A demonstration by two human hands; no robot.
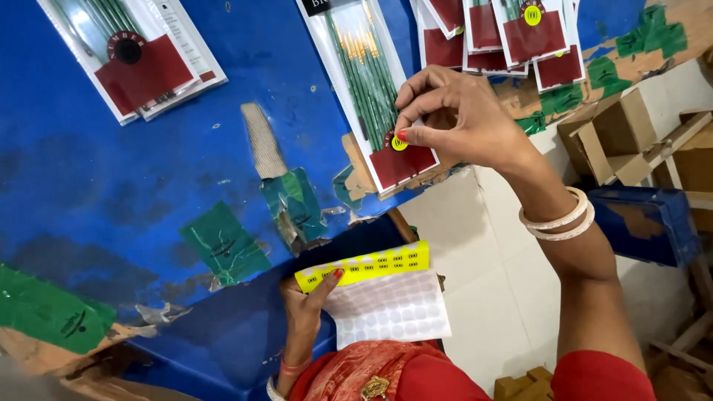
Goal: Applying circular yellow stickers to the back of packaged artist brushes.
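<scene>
One round yellow sticker point(399, 144) is pinched by the right hand point(453, 115) onto a clear brush packet point(375, 89) at twelve o'clock; the yellow-edged sticker sheet point(382, 293) is gripped by the left hand point(308, 304).

Even, bright diffuse light; soft shadows on the blue tabletop point(111, 186). Glare on plastic packets above it. Tabletop's lower-left corner blurred.

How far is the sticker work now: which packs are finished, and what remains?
Done: a pack in the pile at the top already carries a yellow round sticker. In hand: the right hand presses a sticker onto the brush pack. Left: the left hand holds a sticker sheet with yellow stickers in its top rows only; the packs at top left show none.
</scene>
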